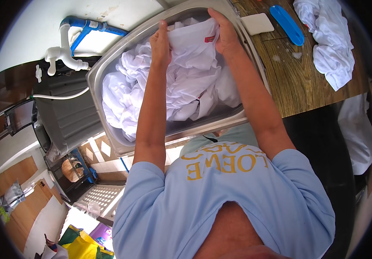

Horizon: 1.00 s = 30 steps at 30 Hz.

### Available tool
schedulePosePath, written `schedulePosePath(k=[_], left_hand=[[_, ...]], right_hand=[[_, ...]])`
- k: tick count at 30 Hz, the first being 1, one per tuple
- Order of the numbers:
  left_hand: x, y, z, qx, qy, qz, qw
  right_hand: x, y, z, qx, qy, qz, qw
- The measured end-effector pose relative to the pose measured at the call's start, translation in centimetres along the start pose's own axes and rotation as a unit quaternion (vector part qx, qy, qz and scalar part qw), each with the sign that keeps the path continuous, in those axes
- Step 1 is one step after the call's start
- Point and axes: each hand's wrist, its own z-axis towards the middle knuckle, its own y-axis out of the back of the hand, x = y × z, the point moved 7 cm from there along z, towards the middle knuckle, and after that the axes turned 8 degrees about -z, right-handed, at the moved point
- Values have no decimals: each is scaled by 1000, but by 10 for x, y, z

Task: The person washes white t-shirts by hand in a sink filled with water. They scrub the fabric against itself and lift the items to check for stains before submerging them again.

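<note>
While both hands, left hand [160, 43] and right hand [225, 34], pinch the white garment [192, 47] with closed fingers over the steel sink [108, 64], scrubbing seems underway; rubbing needs a firm grip.

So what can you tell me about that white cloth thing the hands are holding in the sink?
The white fabric garment looks like soft, wrinkled cloth with a small red label near its top edge. The left hand and right hand pinch its upper edge, holding it spread above a crumpled heap of white laundry filling the shiny metal sink.

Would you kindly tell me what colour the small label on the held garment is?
Red, on the white garment both hands grip; the head view shows the label best.
</note>
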Motion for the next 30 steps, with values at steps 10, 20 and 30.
schedulePosePath(k=[10, 20, 30], left_hand=[[22, -15, -9, 52, -199, 611, 764], [31, 18, 3, 64, 17, 75, 995], [-10, -13, -11, 130, 20, -105, 986]], right_hand=[[-17, 0, -6, -51, 194, -703, 682], [1, 3, 4, 96, 31, -172, 980], [8, -5, 1, 145, -48, 92, 984]])
